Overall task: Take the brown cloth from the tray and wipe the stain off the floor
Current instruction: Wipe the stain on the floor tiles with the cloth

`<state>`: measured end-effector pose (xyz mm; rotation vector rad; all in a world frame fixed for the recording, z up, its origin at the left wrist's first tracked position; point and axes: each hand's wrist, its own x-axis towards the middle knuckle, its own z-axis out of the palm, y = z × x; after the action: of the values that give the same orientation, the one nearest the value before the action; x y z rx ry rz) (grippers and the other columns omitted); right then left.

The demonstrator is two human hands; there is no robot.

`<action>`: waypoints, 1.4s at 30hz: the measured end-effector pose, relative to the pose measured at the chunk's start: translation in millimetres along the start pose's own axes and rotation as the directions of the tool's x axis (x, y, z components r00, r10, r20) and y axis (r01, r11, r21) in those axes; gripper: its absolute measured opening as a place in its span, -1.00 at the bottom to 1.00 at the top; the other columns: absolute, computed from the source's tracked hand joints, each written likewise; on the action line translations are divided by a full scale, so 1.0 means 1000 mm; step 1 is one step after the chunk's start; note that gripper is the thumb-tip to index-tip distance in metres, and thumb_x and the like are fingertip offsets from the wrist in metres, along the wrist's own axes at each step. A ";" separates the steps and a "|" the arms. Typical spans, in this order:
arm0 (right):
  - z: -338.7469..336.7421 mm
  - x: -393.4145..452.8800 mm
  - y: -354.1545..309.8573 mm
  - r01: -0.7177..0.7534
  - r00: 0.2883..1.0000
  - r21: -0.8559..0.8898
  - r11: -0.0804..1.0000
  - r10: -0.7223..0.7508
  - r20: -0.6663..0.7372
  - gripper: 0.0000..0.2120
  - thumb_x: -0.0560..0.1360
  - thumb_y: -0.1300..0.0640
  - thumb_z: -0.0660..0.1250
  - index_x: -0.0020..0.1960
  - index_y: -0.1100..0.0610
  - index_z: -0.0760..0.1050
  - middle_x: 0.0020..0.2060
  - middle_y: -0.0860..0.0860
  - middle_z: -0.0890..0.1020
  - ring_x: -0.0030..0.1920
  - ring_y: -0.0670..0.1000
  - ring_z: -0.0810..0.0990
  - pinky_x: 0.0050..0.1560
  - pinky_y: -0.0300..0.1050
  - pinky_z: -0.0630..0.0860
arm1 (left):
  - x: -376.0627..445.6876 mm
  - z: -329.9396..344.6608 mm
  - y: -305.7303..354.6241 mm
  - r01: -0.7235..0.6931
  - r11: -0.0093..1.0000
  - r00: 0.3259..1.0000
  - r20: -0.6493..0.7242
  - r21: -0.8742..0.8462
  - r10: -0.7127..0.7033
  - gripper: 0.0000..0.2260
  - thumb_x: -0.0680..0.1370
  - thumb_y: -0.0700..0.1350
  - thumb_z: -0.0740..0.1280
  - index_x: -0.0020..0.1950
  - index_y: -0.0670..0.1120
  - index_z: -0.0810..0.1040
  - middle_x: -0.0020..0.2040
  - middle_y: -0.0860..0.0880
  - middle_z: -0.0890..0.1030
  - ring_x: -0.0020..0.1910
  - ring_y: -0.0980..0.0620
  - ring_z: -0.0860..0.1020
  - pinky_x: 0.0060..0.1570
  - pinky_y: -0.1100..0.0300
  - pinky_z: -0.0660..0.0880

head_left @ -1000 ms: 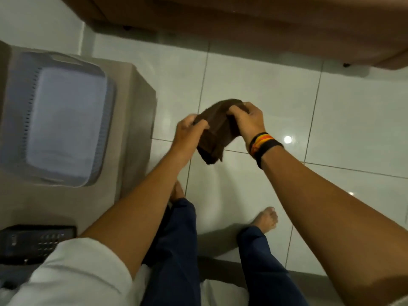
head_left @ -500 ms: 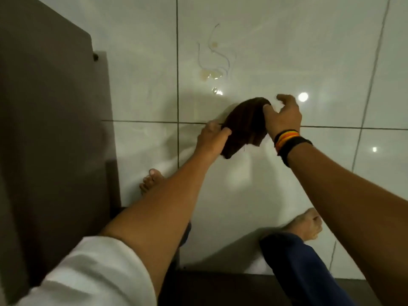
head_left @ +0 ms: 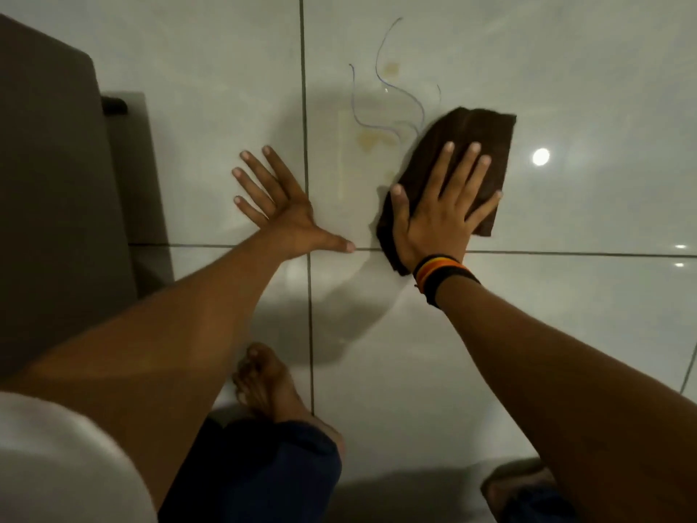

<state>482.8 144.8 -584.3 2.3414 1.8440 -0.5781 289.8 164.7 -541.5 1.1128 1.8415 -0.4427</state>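
Observation:
The brown cloth (head_left: 477, 134) lies flat on the white floor tiles, folded. My right hand (head_left: 443, 209) presses down on it with fingers spread; a striped wristband sits on that wrist. The stain (head_left: 381, 107) is just left of and above the cloth: thin blue wavy lines and a few yellowish blotches on the tile. The cloth's upper left edge touches the blue lines. My left hand (head_left: 281, 205) rests flat on the floor to the left of the stain, fingers apart, holding nothing.
A dark cabinet side (head_left: 52, 183) with a small black foot (head_left: 113, 105) stands at the left. My bare foot (head_left: 264, 383) and dark blue trouser leg (head_left: 256, 469) are below the hands. Glossy tiles with grout lines (head_left: 307, 145) extend right.
Both hands dropped to the floor. The cloth, held in the air between both hands before, now lies pressed on the tile under my right hand. My left hand let go of it.

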 end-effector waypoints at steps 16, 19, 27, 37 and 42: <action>-0.046 0.130 -0.024 0.108 0.994 -0.016 0.994 -0.108 0.016 -0.19 0.57 -0.28 0.07 0.69 0.03 -0.08 0.69 0.19 -0.04 0.68 0.26 -0.08 0.55 0.56 -0.09 | -0.002 -0.004 0.008 0.034 0.998 0.999 0.032 0.056 -0.036 0.64 0.09 0.29 0.70 0.53 -0.20 -0.60 0.51 -0.39 -0.59 0.50 -0.46 -0.55 0.39 -0.36 -0.49; -0.037 0.140 -0.081 0.299 0.954 -0.077 0.951 -0.296 0.042 -0.18 0.53 -0.26 0.09 0.69 0.03 -0.05 0.69 0.19 -0.01 0.68 0.26 -0.05 0.57 0.52 -0.07 | 0.001 -0.003 0.008 0.043 0.997 0.999 0.020 0.062 -0.044 0.64 0.09 0.28 0.70 0.54 -0.20 -0.59 0.52 -0.38 -0.58 0.51 -0.45 -0.54 0.44 -0.40 -0.43; -0.041 0.047 0.050 0.591 0.800 -0.170 0.789 -0.545 0.251 -0.22 0.54 -0.25 0.19 0.68 -0.07 0.02 0.69 0.09 0.07 0.69 0.15 0.02 0.56 0.54 -0.01 | -0.007 -0.008 0.006 0.003 1.000 1.000 0.028 0.022 -0.004 0.65 0.08 0.29 0.70 0.53 -0.19 -0.61 0.49 -0.38 -0.61 0.37 -0.37 -0.66 0.35 -0.32 -0.53; -0.026 0.109 -0.082 0.438 0.899 -0.118 0.891 -0.429 0.092 -0.17 0.52 -0.24 0.11 0.69 0.06 0.00 0.68 0.20 0.03 0.68 0.26 -0.02 0.56 0.52 -0.05 | 0.002 0.002 0.002 0.021 0.999 0.999 -0.025 0.037 -0.020 0.65 0.06 0.31 0.69 0.55 -0.17 -0.59 0.53 -0.36 -0.56 0.54 -0.45 -0.51 0.46 -0.39 -0.40; -0.023 0.018 0.028 0.704 0.705 -0.166 0.690 -0.652 0.280 -0.22 0.56 -0.24 0.21 0.68 -0.06 0.00 0.69 0.09 0.06 0.69 0.15 0.00 0.59 0.48 -0.05 | -0.003 -0.003 0.002 -0.012 0.999 1.000 0.001 0.034 0.012 0.69 0.00 0.35 0.68 0.56 -0.18 -0.57 0.53 -0.38 -0.56 0.51 -0.46 -0.53 0.47 -0.44 -0.38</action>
<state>517.9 161.4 -574.0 1.3092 2.4846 -0.5504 290.9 166.5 -537.5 1.1454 1.8320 -0.4690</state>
